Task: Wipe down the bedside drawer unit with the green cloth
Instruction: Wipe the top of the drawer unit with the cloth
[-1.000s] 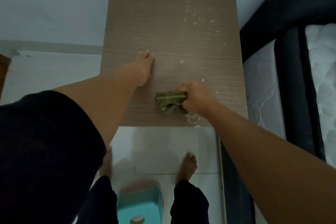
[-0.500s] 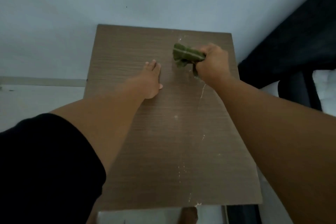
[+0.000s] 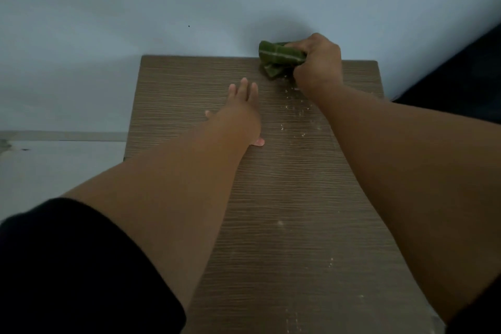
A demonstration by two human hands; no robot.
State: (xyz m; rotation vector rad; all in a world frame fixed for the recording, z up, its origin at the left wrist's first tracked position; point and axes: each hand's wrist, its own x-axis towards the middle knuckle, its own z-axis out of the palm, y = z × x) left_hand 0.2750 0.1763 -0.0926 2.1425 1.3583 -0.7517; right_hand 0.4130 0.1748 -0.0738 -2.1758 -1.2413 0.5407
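Right hand: The right hand [image 3: 318, 62] was at about 1 o'clock on the top of the drawer unit [image 3: 271, 184], right by the back edge. Its fingers were curled tight around the green cloth [image 3: 276, 58].
Green cloth: It was bunched up in the right hand. It stuck out to the left of the fist, toward 9 o'clock. It had a thin pale stripe on it. Its lower part touched the wood near the back edge, close to the wall [image 3: 162, 8].
Left hand: The left hand [image 3: 238, 114] lay flat on the wood, near the middle and a bit toward 12 o'clock. Its fingers were straight and close together and pointed at 12 o'clock. The thumb stuck out toward 3 o'clock. It held nothing.
Drawer unit: The top was brown wood with thin lines. It stood against the pale wall.
Crumbs: Little white crumbs [image 3: 295, 111] lay just below the cloth, toward 6 o'clock. A few more dotted the wood nearer the front.
Sleeve: A black sleeve [image 3: 67, 266] was at 7 o'clock.
Floor: Pale floor [image 3: 54, 165] showed at 9 o'clock.
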